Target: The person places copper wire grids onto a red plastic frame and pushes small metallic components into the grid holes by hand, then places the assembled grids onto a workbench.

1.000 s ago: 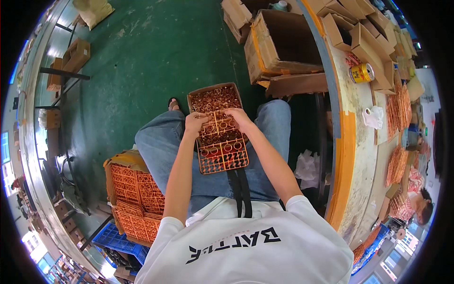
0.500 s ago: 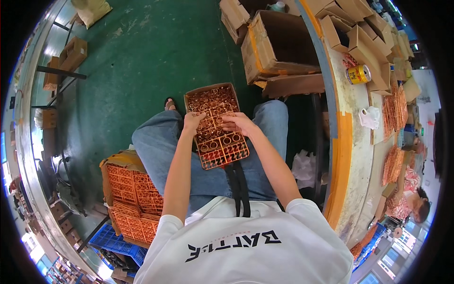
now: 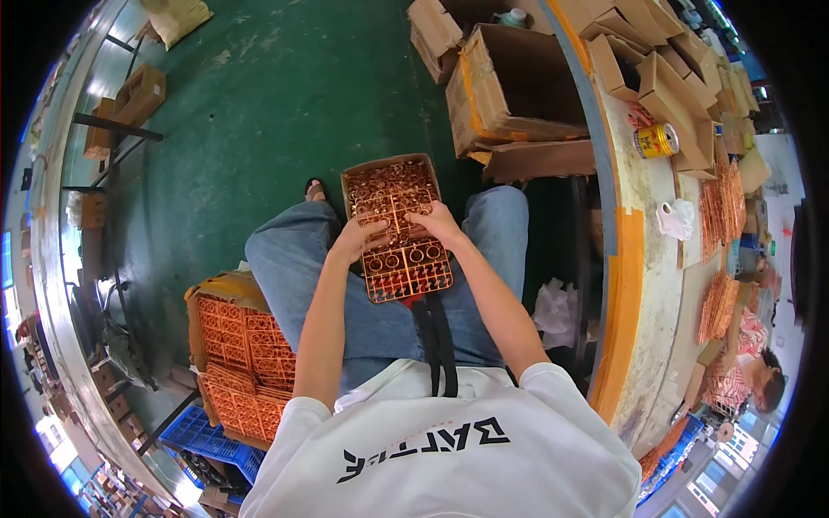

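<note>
A copper-orange lattice frame of rings (image 3: 408, 278) is tilted over my lap, its lower edge toward me. My left hand (image 3: 361, 236) grips its left side, with thumb and fingers bent onto the rings. On the right side, my right hand (image 3: 439, 226) is closed round the frame too, its fingers partly hidden beneath. Under the frame's far part, a cardboard box (image 3: 345, 192) holds many loose rings (image 3: 393, 177) of the same colour. Exactly which rings the fingers press on is too small to tell.
At my left, an open carton (image 3: 195, 332) is stacked with similar frames (image 3: 246, 332), above a blue crate (image 3: 207, 436). A large cardboard box (image 3: 479, 95) stands ahead right. The right-hand workbench (image 3: 635, 293) carries a yellow can (image 3: 656, 140) and more frames; a person (image 3: 743, 371) sits beyond.
My left hand has slid a little nearer along the frame, and its fingers reach further inward. My right hand stays at the right side, its fingers slightly shifted.
</note>
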A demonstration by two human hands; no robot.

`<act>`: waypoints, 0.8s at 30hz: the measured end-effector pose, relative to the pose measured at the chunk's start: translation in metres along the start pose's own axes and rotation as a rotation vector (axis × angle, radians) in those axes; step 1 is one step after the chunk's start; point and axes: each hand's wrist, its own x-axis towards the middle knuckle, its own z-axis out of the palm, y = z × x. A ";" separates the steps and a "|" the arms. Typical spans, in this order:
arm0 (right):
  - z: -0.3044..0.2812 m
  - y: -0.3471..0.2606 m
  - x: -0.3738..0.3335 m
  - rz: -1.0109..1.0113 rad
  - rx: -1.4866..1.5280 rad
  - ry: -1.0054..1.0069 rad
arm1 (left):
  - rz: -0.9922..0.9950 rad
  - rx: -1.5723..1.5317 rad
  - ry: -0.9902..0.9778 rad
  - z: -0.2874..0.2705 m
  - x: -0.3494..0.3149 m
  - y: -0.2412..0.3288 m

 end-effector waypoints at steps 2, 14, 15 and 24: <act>0.005 -0.005 -0.002 -0.006 0.042 -0.023 | 0.061 -0.037 -0.001 -0.008 0.005 -0.006; -0.004 0.018 0.026 0.119 0.108 0.019 | -0.017 0.238 0.126 0.011 0.000 0.017; 0.000 0.017 0.024 0.125 0.110 0.018 | -0.043 0.183 0.149 0.013 -0.004 0.020; -0.001 0.011 0.025 0.098 -0.068 0.142 | 0.471 0.627 0.481 0.031 0.000 0.006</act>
